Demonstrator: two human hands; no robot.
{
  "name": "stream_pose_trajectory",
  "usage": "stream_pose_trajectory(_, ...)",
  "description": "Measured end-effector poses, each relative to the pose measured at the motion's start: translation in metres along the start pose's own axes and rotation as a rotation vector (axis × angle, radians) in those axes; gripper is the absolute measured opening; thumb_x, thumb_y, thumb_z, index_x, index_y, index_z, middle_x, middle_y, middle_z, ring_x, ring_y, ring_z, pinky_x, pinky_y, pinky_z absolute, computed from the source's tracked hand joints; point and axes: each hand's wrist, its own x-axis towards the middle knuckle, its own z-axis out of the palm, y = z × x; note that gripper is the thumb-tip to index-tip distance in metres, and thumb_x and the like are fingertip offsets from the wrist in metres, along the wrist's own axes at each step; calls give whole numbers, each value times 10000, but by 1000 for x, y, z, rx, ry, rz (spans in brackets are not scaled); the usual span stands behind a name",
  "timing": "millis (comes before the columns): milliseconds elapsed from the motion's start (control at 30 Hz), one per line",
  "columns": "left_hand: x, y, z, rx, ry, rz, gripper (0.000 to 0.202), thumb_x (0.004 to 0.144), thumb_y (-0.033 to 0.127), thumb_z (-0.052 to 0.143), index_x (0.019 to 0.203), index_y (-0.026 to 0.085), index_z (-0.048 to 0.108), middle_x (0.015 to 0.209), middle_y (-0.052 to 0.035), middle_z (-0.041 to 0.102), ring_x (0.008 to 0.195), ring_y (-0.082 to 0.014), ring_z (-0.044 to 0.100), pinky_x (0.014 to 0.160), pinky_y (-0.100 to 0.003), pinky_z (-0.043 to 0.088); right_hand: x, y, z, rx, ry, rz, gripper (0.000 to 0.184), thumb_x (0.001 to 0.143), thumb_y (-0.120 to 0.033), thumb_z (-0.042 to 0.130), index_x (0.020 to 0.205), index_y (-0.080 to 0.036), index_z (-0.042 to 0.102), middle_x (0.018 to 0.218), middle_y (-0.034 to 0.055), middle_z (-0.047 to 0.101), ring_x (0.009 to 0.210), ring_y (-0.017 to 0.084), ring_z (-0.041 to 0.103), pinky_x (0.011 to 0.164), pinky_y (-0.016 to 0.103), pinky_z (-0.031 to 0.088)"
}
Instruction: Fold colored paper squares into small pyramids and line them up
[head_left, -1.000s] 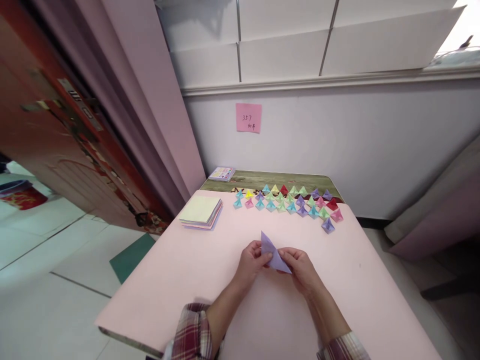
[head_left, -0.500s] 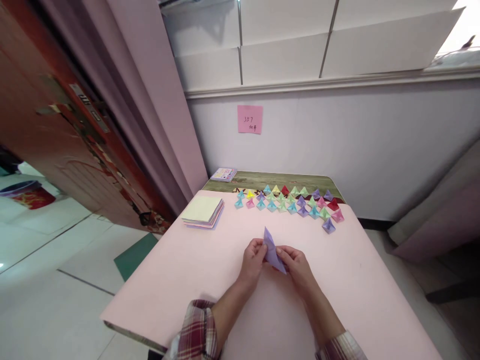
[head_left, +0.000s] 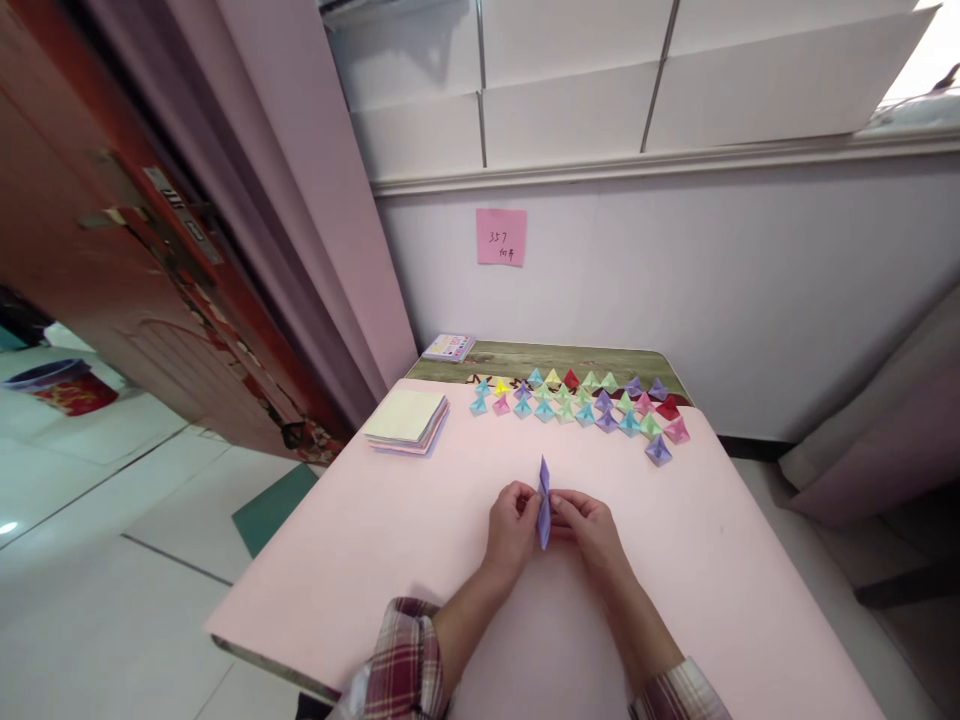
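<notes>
A folded purple paper [head_left: 544, 490] stands edge-on above the pink tabletop [head_left: 375, 540], pinched between my two hands. My left hand [head_left: 512, 520] grips its left side with closed fingers. Fingers closed too, my right hand [head_left: 585, 522] holds the right side. Both hands hover just over the table's middle. Beyond them lie rows of several small folded paper shapes [head_left: 581, 405] in many colours, with one purple piece [head_left: 658, 449] closest on the right.
A stack of coloured square sheets [head_left: 409, 421] lies at the table's left. A small printed packet [head_left: 448, 347] rests on the wooden strip at the back. A pink note [head_left: 500, 237] sticks to the wall. A red door [head_left: 112, 250] stands left.
The purple paper has been folded narrower, from a flat slanted triangle to a thin upright strip seen edge-on. Both hands have drawn closer together.
</notes>
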Motion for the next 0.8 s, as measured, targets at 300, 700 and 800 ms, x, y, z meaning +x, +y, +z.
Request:
stream_pose_trajectory(300, -2, -4, 3, -170, -97, -72, 169, 761, 318, 660, 862, 183, 666, 803, -45, 683, 727, -175, 611, 678, -262, 469, 3, 6, -1, -42, 52, -28, 386, 669, -486, 770, 845, -149, 703, 763, 71, 726, 700, 240, 686, 678, 372, 574)
stream_pose_trajectory(700, -2, 9, -3, 130, -122, 50, 303, 823, 385, 568, 944, 148, 714, 896, -78, 689, 790, -196, 621, 732, -301, 488, 4, 7, -2, -122, 63, -44, 490, 649, -550, 746, 886, -122, 730, 763, 82, 734, 699, 240, 681, 656, 332, 560)
stream_pose_trajectory(800, -1, 9, -3, 123, -126, 27, 301, 789, 372, 607, 956, 145, 713, 895, -81, 696, 765, -189, 623, 709, -290, 489, 4, 7, -2, -150, 69, -58, 484, 642, -558, 742, 866, -129, 735, 746, 71, 732, 680, 228, 676, 641, 314, 554)
